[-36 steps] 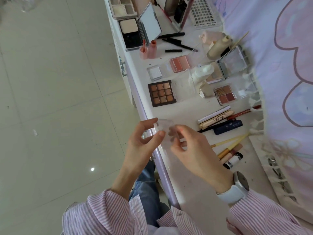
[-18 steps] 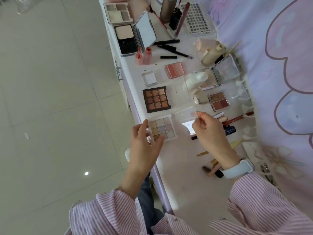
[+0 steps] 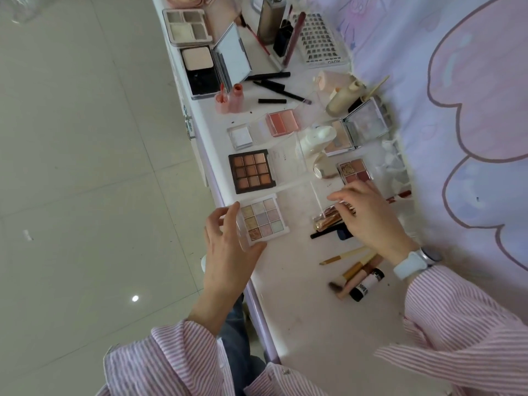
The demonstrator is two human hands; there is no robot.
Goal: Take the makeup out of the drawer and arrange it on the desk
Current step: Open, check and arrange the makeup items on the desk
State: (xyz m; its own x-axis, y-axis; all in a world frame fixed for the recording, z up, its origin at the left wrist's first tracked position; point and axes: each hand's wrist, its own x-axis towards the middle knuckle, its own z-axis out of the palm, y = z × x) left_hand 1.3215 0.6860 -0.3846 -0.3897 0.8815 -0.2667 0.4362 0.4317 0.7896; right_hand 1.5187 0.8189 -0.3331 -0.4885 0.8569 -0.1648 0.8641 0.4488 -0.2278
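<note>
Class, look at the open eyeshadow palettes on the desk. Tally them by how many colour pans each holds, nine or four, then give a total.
Nine-pan: 2 (brown palette, pale shimmer palette)
Four-pan: 2 (grey palette, reddish palette)
Total: 4

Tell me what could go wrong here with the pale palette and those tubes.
The pale palette sits at the desk edge with the left hand gripping its near side, so a slip could tip it to the floor. The right hand reaches into crowded tubes; a nudge may roll them into the pencils.
</note>
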